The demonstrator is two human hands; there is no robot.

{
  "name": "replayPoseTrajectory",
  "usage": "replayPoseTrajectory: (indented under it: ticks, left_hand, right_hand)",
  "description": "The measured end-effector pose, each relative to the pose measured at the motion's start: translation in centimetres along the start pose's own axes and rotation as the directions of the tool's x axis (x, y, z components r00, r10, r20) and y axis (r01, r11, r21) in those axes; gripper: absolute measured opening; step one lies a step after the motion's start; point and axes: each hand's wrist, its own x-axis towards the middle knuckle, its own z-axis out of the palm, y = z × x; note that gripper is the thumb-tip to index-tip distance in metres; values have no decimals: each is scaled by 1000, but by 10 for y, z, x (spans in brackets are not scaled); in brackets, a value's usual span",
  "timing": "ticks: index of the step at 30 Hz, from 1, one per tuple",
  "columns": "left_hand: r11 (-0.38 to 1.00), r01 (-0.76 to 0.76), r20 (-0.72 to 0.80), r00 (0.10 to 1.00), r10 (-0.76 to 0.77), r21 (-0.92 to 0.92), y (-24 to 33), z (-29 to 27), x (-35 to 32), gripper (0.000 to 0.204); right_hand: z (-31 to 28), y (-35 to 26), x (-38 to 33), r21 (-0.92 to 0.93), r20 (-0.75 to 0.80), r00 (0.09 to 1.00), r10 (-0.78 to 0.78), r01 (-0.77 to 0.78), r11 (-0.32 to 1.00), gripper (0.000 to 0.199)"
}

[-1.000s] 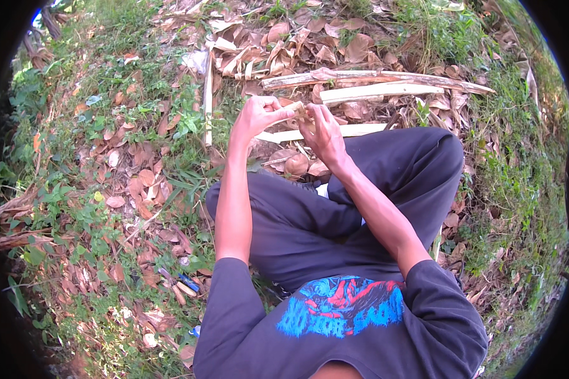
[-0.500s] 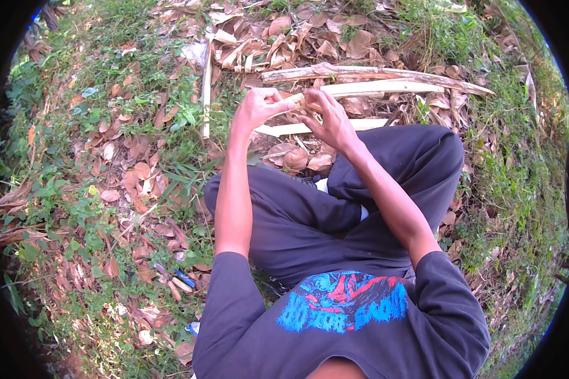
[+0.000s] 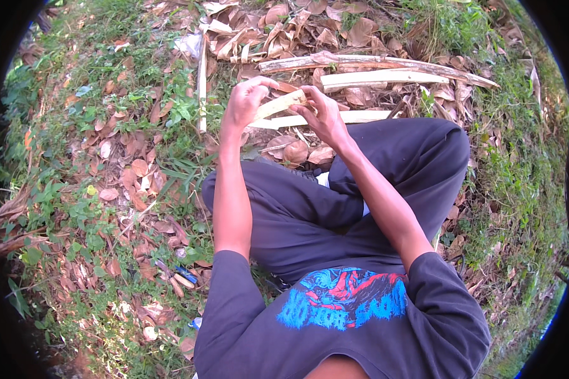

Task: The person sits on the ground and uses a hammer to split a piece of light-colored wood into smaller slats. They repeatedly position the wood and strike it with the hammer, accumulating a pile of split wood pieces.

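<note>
A short pale wooden piece point(image 3: 281, 105) is held up in front of my crossed legs, slanting up to the right. My left hand point(image 3: 244, 106) is closed around its lower left end, the thumb lying along the upper side. At the upper right end, the thumb and fingers of my right hand point(image 3: 323, 117) pinch it. Just behind and below it, a long split pale strip point(image 3: 360, 117) lies on the leaves. Part of the piece is hidden inside my left hand.
Beyond my hands lie a pale split length point(image 3: 385, 77) and a longer bark-covered one point(image 3: 423, 65). A thin upright stick point(image 3: 202, 88) lies to the left, near crumpled clear plastic point(image 3: 188, 45). Several small handled tools point(image 3: 178, 276) rest on the leafy ground at my left.
The pale wooden piece has turned so its broad flat face shows. My left hand has shifted slightly left, and my right hand has moved a little, still at the piece's right end.
</note>
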Motion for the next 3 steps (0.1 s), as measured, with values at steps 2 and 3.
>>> replayPoseTrajectory:
  ticks: [2,3]
  left_hand:
    - [990,1,-90,996,-13,-140,-10,-11,1,26]
    - [990,-33,-120,993,17,-135,-16,-12,0,34]
  right_hand:
    - [0,1,-3,-48,-3,1000,-7,6,999,48]
    - [0,0,-5,-73,-4,1000,-9,9,997,48]
